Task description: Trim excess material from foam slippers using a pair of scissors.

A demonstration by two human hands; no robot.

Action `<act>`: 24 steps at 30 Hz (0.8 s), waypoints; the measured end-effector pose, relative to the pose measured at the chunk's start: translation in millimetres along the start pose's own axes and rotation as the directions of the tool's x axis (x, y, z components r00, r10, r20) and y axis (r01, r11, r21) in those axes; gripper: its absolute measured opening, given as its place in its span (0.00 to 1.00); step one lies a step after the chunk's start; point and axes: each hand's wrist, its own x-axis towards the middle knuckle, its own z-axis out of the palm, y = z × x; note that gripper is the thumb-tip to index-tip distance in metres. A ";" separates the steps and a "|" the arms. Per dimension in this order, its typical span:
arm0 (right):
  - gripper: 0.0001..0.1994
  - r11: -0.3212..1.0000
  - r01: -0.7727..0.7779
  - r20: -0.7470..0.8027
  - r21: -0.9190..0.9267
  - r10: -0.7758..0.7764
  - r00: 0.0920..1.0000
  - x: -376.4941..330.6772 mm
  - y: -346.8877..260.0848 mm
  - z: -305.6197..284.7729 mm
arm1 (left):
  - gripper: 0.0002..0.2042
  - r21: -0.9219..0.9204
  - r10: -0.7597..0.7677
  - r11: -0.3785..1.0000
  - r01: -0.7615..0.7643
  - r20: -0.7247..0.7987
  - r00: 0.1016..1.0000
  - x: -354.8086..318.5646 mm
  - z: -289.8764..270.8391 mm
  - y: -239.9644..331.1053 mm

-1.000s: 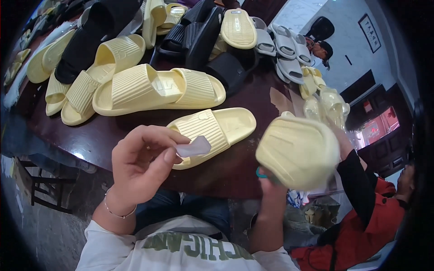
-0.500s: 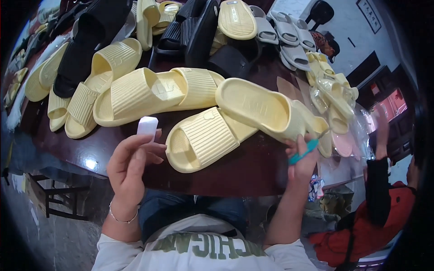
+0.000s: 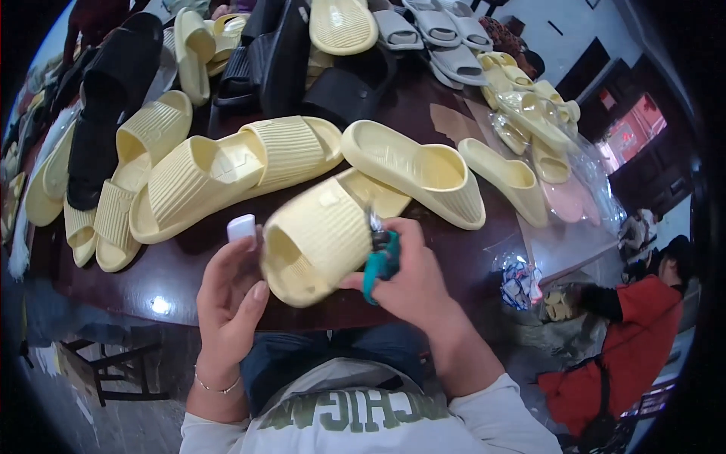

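- The left hand [image 3: 231, 299] pinches a small white rectangular block [image 3: 241, 227] between thumb and fingers, above the near edge of the dark wooden surface [image 3: 174, 276].
- The right hand [image 3: 412, 284] has its fingers closed around teal-handled snips [image 3: 380, 257], pressed against a pale yellow ribbed foam slipper [image 3: 321, 234].
- More yellow, black and grey slippers crowd the surface behind.

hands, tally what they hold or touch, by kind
small white piece, in left hand: 1
teal-handled snips, in right hand: 1
pale yellow slipper, blurred, against the right hand: 1
total: 3
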 end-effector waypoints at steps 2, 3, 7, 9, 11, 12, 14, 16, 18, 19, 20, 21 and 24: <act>0.24 0.993 0.113 -0.067 0.034 -0.111 0.992 -0.2 5.2 6.6 | 0.21 -0.066 0.031 0.997 -0.033 -0.019 0.999 1.5 5.0 3.0; 0.28 0.983 0.177 -0.090 0.053 -0.171 0.981 1.2 11.1 8.6 | 0.21 -0.213 0.051 0.975 -0.064 -0.065 0.997 2.1 7.7 9.6; 0.20 0.535 0.159 -0.117 0.830 -0.111 0.987 8.6 33.0 -16.4 | 0.19 -0.324 0.141 0.928 -0.182 -0.148 0.979 5.3 19.4 18.1; 0.21 0.203 0.270 -0.336 0.941 0.493 0.803 13.7 -24.6 -8.0 | 0.17 0.063 0.258 0.965 -0.254 -0.061 0.964 9.0 22.6 17.2; 0.17 -0.042 0.183 -0.150 0.982 0.417 0.896 10.8 17.1 -16.9 | 0.16 0.295 0.405 0.875 -0.384 -0.011 0.914 16.1 30.4 21.0; 0.14 -0.282 0.062 0.027 0.957 0.302 0.953 7.8 46.7 -22.9 | 0.15 0.507 0.516 0.714 -0.482 0.084 0.852 21.0 35.7 24.2; 0.13 -0.484 -0.089 0.183 0.870 0.151 0.971 -1.5 56.0 -27.5 | 0.13 0.673 0.588 0.502 -0.543 0.195 0.785 30.3 45.4 26.5; 0.11 -0.602 -0.095 0.221 0.793 0.138 0.965 -11.3 40.6 -26.6 | 0.11 0.728 0.668 0.395 -0.561 0.191 0.719 36.7 51.9 22.4; 0.09 -0.665 -0.106 0.251 0.739 0.127 0.960 -16.9 32.7 -25.7 | 0.10 0.762 0.700 0.331 -0.556 0.197 0.686 38.8 52.7 16.6; 0.09 -0.664 -0.102 0.285 0.741 0.172 0.943 -18.5 31.5 -27.4 | 0.10 0.780 0.692 0.280 -0.559 0.240 0.681 39.9 52.1 13.4; 0.08 -0.663 -0.099 0.316 0.742 0.217 0.924 -20.0 30.9 -28.7 | 0.10 0.794 0.680 0.229 -0.563 0.283 0.676 40.3 51.0 10.3; 0.08 -0.662 -0.094 0.346 0.744 0.261 0.901 -21.7 30.6 -27.9 | 0.10 0.805 0.666 0.177 -0.567 0.327 0.671 39.9 49.2 7.8; 0.11 -0.860 -0.104 0.376 0.500 0.108 0.920 -30.6 31.5 -22.9 | 0.10 0.818 0.641 0.119 -0.563 0.370 0.673 37.8 46.2 1.2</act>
